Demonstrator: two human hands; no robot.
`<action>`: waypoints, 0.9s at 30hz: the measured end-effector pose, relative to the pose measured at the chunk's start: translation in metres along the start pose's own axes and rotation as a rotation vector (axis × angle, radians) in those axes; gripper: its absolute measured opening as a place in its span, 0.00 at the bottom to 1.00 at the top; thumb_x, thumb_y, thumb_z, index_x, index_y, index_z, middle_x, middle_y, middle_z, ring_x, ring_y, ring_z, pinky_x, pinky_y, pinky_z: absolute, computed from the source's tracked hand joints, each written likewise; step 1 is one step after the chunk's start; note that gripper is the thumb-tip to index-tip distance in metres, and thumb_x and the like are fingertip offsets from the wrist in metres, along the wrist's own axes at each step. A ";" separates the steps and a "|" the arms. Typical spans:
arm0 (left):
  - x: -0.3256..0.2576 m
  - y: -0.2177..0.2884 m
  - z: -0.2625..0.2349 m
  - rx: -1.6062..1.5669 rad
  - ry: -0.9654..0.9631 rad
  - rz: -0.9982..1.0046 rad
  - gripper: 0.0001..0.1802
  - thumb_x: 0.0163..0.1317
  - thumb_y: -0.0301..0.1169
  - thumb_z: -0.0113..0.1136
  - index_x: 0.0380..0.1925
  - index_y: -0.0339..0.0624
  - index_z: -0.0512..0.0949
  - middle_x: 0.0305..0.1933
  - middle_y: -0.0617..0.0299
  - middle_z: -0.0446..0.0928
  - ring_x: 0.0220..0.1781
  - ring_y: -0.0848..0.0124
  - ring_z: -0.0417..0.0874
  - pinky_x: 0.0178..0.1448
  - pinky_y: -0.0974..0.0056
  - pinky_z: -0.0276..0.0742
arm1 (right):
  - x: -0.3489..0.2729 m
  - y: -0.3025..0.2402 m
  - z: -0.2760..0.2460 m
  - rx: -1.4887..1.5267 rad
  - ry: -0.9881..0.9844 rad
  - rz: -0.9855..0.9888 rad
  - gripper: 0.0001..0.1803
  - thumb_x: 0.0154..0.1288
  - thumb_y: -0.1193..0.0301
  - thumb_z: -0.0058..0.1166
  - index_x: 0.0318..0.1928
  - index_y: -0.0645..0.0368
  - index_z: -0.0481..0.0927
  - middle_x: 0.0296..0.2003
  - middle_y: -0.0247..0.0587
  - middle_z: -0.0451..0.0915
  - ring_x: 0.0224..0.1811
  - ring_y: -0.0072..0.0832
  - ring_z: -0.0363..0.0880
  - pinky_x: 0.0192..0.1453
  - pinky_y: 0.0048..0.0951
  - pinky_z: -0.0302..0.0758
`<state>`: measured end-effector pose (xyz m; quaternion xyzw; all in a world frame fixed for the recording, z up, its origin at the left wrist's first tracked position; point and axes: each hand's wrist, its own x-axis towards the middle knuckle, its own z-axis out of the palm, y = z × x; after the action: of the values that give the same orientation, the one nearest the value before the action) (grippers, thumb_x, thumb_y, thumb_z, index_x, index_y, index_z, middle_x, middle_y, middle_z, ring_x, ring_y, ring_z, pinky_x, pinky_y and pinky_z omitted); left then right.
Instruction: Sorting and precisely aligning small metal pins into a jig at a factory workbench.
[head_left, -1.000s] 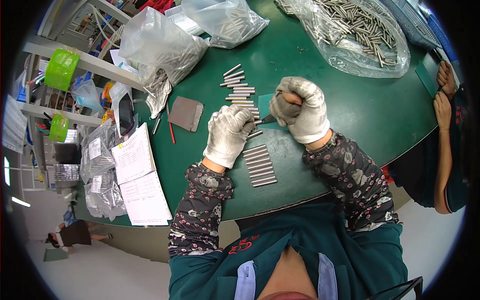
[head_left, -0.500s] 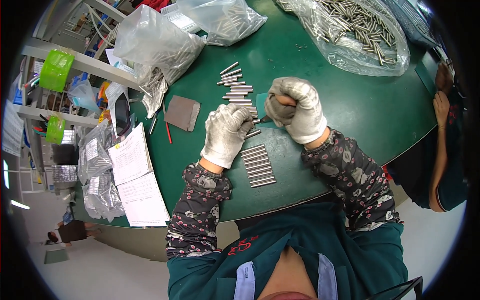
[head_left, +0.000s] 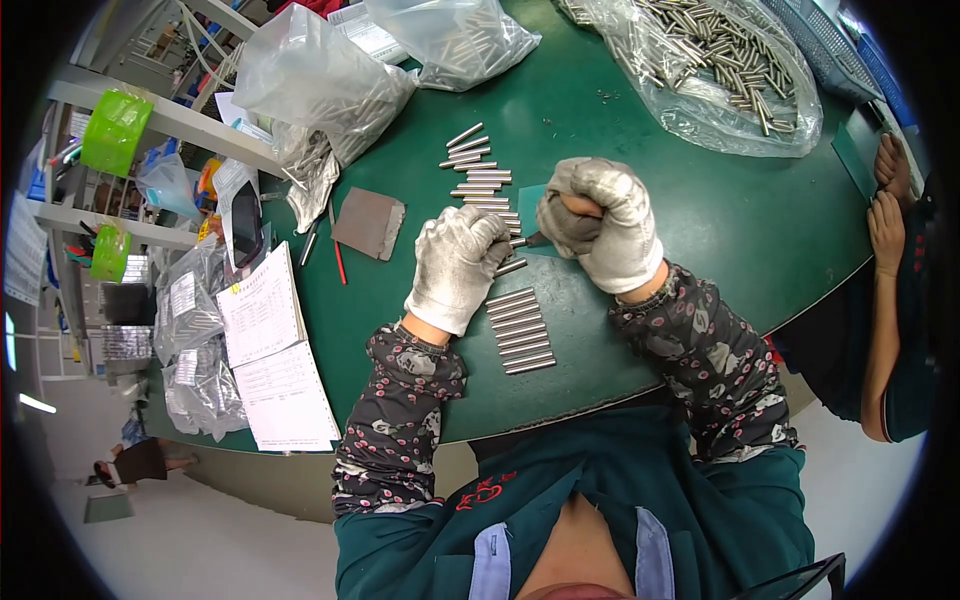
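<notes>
Both hands wear white work gloves. My left hand [head_left: 455,262] is closed, pinching a short metal pin [head_left: 517,242] whose end pokes out at the fingertips. My right hand [head_left: 605,230] makes a fist around a tool with a dark tapered tip [head_left: 538,240]; its handle is mostly hidden in the glove. That tip meets or nearly meets the end of the pin. Beyond my left fingers lies an uneven row of metal pins [head_left: 482,180]. Nearer me, several more pins [head_left: 522,333] lie side by side, with a single pin [head_left: 508,268] just above them.
A brown abrasive-looking sheet [head_left: 367,223] and a red pen [head_left: 340,264] lie left of my hands, near paper forms [head_left: 280,370]. Bags of pins [head_left: 325,85] stand at the back left; an open bag of pins [head_left: 720,60] lies back right. Another person's hand [head_left: 886,235] rests at the right edge.
The whole view has shifted slightly. Both hands keep their grip and nearly the same place beside the pins. At the right edge, the other person's hands have moved slightly.
</notes>
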<state>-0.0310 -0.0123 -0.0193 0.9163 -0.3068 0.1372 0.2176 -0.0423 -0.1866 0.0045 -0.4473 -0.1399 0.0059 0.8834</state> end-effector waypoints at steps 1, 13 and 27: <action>0.000 0.000 0.000 0.005 -0.022 -0.023 0.09 0.41 0.30 0.64 0.25 0.47 0.76 0.30 0.66 0.75 0.36 0.64 0.75 0.40 0.60 0.69 | 0.000 -0.001 0.000 -0.001 0.000 -0.002 0.23 0.59 0.57 0.42 0.12 0.52 0.56 0.07 0.28 0.51 0.08 0.20 0.50 0.14 0.22 0.52; 0.002 0.002 -0.001 0.007 0.026 0.030 0.12 0.38 0.23 0.65 0.27 0.44 0.76 0.27 0.63 0.74 0.32 0.63 0.74 0.36 0.61 0.69 | 0.000 0.001 0.008 -0.071 0.039 0.101 0.22 0.59 0.57 0.41 0.13 0.52 0.56 0.08 0.27 0.52 0.10 0.19 0.49 0.14 0.22 0.48; 0.000 0.009 -0.012 0.005 0.123 0.051 0.12 0.39 0.24 0.65 0.27 0.42 0.76 0.28 0.60 0.74 0.33 0.60 0.74 0.37 0.61 0.70 | 0.001 0.000 -0.009 -0.016 0.076 -0.021 0.21 0.63 0.59 0.39 0.16 0.55 0.60 0.10 0.27 0.55 0.11 0.15 0.52 0.14 0.19 0.51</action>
<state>-0.0380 -0.0129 -0.0055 0.8986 -0.3158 0.1994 0.2303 -0.0398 -0.1936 0.0003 -0.4529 -0.1110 -0.0214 0.8843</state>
